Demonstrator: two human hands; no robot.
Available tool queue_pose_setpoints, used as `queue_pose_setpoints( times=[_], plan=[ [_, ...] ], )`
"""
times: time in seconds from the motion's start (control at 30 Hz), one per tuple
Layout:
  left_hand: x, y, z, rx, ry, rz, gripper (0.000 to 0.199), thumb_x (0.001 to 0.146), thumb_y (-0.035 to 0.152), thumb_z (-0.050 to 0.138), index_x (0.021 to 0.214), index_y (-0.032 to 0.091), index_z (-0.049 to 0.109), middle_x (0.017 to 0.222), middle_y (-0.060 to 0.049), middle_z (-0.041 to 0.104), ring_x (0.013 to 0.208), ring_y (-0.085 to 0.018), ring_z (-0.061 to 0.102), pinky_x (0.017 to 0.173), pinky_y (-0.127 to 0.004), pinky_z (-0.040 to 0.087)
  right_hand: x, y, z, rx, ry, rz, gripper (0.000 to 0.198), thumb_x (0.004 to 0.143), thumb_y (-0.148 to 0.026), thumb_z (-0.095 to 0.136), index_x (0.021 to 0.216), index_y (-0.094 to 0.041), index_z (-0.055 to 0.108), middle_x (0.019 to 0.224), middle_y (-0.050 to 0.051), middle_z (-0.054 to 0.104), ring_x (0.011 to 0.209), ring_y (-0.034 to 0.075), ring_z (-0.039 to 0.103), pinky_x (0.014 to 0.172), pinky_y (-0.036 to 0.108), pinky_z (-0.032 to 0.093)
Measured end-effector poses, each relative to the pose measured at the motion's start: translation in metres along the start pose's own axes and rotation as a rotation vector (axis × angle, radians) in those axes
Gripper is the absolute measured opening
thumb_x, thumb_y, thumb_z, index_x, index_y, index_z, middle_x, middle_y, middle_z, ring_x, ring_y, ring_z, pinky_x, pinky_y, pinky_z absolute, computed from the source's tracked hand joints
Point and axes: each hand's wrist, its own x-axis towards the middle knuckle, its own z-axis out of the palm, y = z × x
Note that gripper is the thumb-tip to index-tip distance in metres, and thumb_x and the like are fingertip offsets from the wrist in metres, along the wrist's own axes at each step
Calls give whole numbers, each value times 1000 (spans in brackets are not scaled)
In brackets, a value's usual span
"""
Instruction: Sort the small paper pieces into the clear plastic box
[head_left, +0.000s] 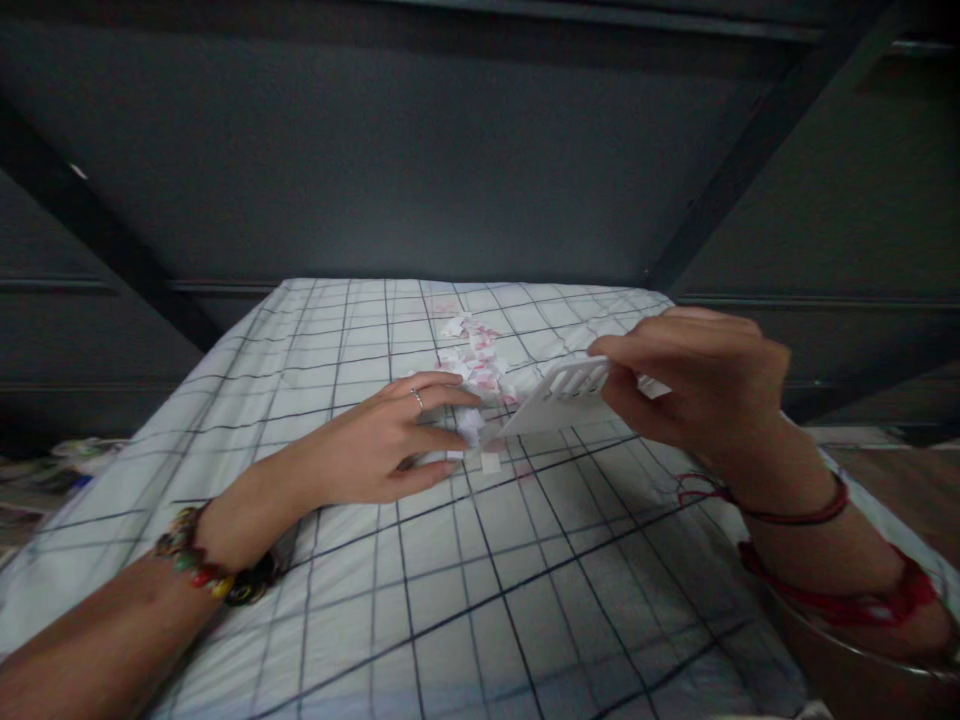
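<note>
My right hand (690, 375) grips a thin white slotted sheet (551, 410), which looks like plastic, between thumb and fingers at its upper edge. The sheet is tilted, and its lower left edge meets the cloth by the scraps. Small torn paper scraps (480, 365), white and pinkish, lie in a loose heap at the middle. My left hand (409, 435) is spread palm down, fingers stretched out at the near left side of the heap. Its fingertips are close to a few scraps and the sheet's lower edge; whether they touch is unclear.
Under everything lies a white cloth (360, 590) with dark grid lines, wrinkled in places. A dark panelled wall (420, 150) rises directly behind its far edge. Blurred clutter (82, 460) shows at the lower left, beyond the cloth.
</note>
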Motion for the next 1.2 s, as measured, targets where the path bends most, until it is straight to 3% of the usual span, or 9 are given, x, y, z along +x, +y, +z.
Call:
queue_pose_setpoints(
  times=[0.57,0.83,0.97,1.13,1.2],
  plan=[
    [-1,1,-1,-29,6,-39,25,96,25,50,104,13,71,126,-17,58,126,-28,46,109,-45,38,2,0,-8,208,-88,71,14,74,-12,52,73,-25,58,52,-4,52,46,12,47,48,28,37],
    [-4,-5,0,-15,36,-59,25,95,22,49,104,13,71,126,-16,59,125,-28,48,108,-45,39,5,-8,4,0,-35,25,14,79,-16,49,71,-20,60,53,-3,51,49,12,45,53,28,35],
    [-5,-6,-2,11,30,-66,25,94,20,49,104,12,71,128,-17,57,126,-29,47,107,-46,39,6,-9,3,97,-48,29,14,80,-17,49,72,-20,59,53,-4,52,49,10,46,53,26,36],
    [-8,-10,-3,17,0,-89,26,93,21,49,104,13,71,127,-16,59,124,-29,49,106,-47,40,8,-11,5,-60,-76,37,16,81,-18,47,71,-21,58,54,-3,52,51,12,47,53,26,36],
    [-9,-12,-3,11,-10,-108,26,93,22,50,107,14,70,126,-16,60,123,-28,50,106,-47,40,11,-15,5,-24,-52,26,14,81,-16,47,73,-20,59,55,-3,53,51,11,48,53,26,37]
  ],
)
